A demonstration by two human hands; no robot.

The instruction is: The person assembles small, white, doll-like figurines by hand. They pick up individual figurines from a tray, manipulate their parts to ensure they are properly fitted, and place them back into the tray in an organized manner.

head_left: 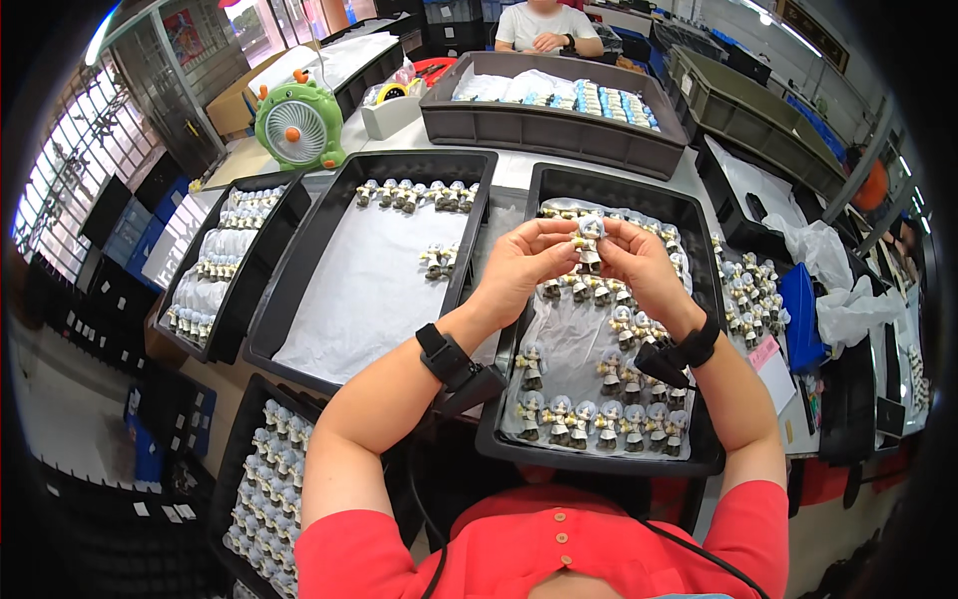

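Note:
Between my two hands, above the right-hand black tray (511, 447), a small figurine (590, 250) with pale hair and a white outfit is held upright. My left hand (526, 262) pinches it from one side with thumb and fingers. From the other side my right hand (637, 258) grips it too, its thumb near the figurine's body. Under the hands, that tray is lined with white sheet and has rows of similar figurines (608, 426) standing in it. To the left is another lined black tray (329, 290), with figurines along its far end and a few by its right wall.
A narrow black tray (205, 351) of figurines stands far left, and another full one (226, 499) lower left. A green fan (299, 125), a large grey bin (554, 150) and a seated person (547, 28) are beyond. Loose figurines (750, 295) and a blue box (801, 314) lie right.

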